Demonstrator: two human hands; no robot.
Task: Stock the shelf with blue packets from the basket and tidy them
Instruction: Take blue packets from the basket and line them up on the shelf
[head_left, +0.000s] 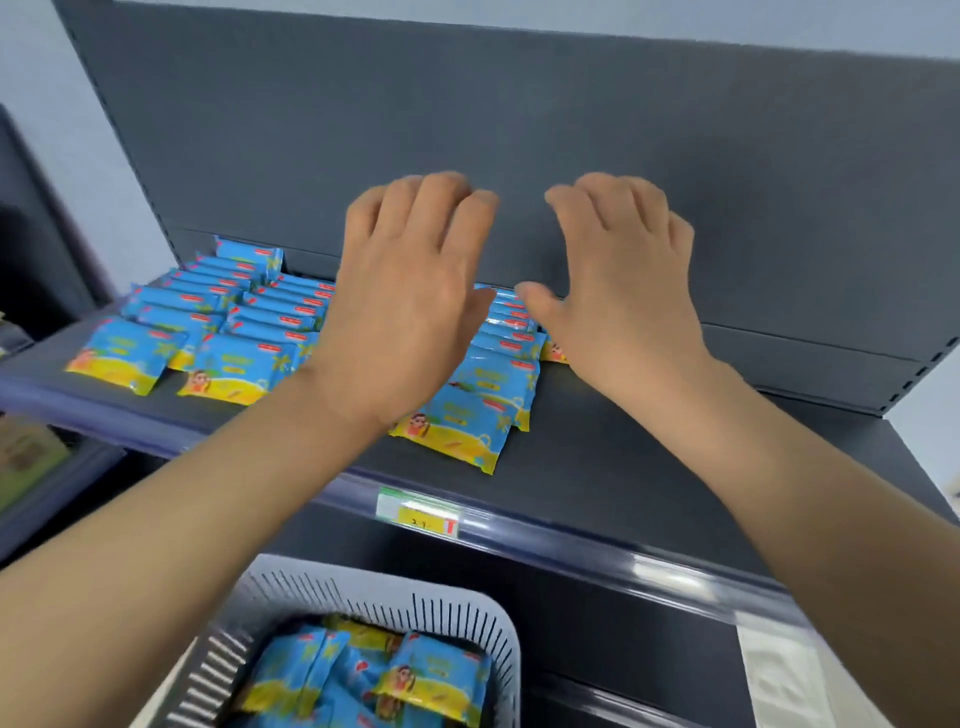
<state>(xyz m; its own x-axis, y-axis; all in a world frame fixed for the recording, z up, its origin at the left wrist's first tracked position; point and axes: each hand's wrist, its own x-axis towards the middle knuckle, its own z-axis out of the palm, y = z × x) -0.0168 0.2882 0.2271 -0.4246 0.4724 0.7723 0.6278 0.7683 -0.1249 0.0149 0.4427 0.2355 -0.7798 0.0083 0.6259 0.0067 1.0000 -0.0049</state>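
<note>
Blue and yellow packets lie in overlapping rows on the dark shelf (597, 467). Two rows sit at the left (244, 364) and a third row (467, 415) runs back from the middle. My left hand (410, 291) and my right hand (618, 291) hover side by side over the far end of that third row, fingers spread and relaxed, holding nothing. They hide the row's rear packets. A grey slotted basket (467, 608) below the shelf holds several more blue packets (426, 686).
The shelf's grey back panel (571, 130) rises behind the hands. A green and yellow price tag (418, 512) sits on the shelf's front rail. The right half of the shelf is bare. Other goods show dimly on lower shelves at the far left.
</note>
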